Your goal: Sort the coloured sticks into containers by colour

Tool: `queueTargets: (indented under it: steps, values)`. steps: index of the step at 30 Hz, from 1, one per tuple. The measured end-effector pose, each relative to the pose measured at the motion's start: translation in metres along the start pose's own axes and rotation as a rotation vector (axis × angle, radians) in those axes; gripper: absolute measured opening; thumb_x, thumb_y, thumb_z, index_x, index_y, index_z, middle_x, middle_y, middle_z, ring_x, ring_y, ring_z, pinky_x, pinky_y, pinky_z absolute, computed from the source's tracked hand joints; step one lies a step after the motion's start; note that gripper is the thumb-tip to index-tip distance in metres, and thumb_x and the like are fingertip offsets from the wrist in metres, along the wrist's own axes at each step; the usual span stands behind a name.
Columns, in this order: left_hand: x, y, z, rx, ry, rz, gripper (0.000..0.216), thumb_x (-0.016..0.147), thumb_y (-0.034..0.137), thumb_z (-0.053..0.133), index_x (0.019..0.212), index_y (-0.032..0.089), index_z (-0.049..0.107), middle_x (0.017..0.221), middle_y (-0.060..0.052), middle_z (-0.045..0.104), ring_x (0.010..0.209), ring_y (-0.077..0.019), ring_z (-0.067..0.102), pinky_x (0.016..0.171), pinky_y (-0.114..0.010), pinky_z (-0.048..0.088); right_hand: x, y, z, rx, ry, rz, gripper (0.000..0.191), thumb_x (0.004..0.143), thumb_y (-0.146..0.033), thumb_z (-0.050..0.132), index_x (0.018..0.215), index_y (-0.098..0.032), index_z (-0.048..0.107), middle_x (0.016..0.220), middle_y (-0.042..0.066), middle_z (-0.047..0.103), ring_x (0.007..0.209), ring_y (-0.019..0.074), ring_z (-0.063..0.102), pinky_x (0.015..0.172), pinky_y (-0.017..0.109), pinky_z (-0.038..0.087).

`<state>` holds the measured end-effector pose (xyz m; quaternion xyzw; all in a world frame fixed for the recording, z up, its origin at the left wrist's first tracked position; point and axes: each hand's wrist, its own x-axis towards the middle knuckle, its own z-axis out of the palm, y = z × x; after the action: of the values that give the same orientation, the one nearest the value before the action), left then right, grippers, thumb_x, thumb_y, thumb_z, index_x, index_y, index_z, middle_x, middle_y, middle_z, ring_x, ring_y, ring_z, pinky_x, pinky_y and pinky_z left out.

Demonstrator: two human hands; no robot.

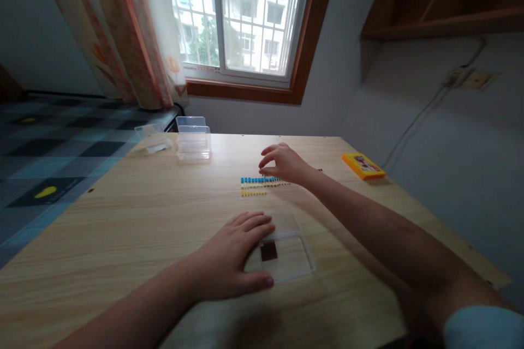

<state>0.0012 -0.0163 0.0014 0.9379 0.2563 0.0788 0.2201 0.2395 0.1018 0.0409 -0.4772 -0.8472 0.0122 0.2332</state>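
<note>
My left hand (pixel 235 251) lies with its fingers stretched out and thumb apart, over the left side of an open clear plastic case (pixel 301 259). Inside the case sits a dark brown square (pixel 269 251). Farther out, my right hand (pixel 282 163) hovers over the rows of small pieces, thumb and index finger pinched together. Whatever is between those fingertips is too small to make out. Below it runs a row of small blue pieces (pixel 256 180), with a row of tiny pale and dark pieces (pixel 262 186) and a shorter row of yellow pieces (pixel 251 193) nearer to me.
Clear plastic boxes (pixel 194 144) stand at the table's back left, beside another open clear container (pixel 153 139). A yellow-orange box (pixel 363 166) lies near the right edge of the wooden table (pixel 135 218). A wall shelf (pixel 446 19) overhangs at the upper right.
</note>
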Motion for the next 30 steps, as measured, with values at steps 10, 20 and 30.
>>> queueTargets:
  steps: [10, 20, 30]
  values:
    - [0.002, -0.008, 0.0, 0.034, 0.017, 0.033, 0.08, 0.087, 0.064, 0.069, 0.151, 0.02, 0.051, 0.16, -0.015, 0.047, 0.148, -0.0408, 0.04, 0.121, -0.063, 0.035, -0.014, 0.024, -0.02, 0.041, 0.009, 0.089, 0.009, 0.086, -0.026, 0.081, 0.093, -0.023, 0.085, 0.116, 0.007, 0.076, 0.109, 0.0194, 0.069, 0.101, 0.032, 0.046]
    - [0.001, -0.017, 0.005, 0.034, 0.073, 0.05, 0.078, 0.087, 0.066, 0.069, 0.15, 0.024, 0.053, 0.158, -0.013, 0.049, 0.146, -0.0399, 0.043, 0.119, -0.06, 0.039, -0.013, 0.098, -0.035, -0.066, -0.085, 0.467, 0.025, 0.101, -0.037, 0.065, 0.114, -0.016, 0.069, 0.119, 0.008, 0.07, 0.107, 0.0218, 0.068, 0.097, 0.045, 0.057]
    - [0.001, -0.011, 0.002, 0.048, 0.025, 0.017, 0.08, 0.087, 0.066, 0.068, 0.151, 0.02, 0.053, 0.159, -0.015, 0.048, 0.148, -0.0403, 0.041, 0.12, -0.061, 0.038, -0.022, 0.067, -0.047, 0.029, 0.013, 0.349, 0.01, 0.089, -0.027, 0.078, 0.094, -0.018, 0.08, 0.115, 0.008, 0.075, 0.11, 0.0226, 0.069, 0.104, 0.039, 0.05]
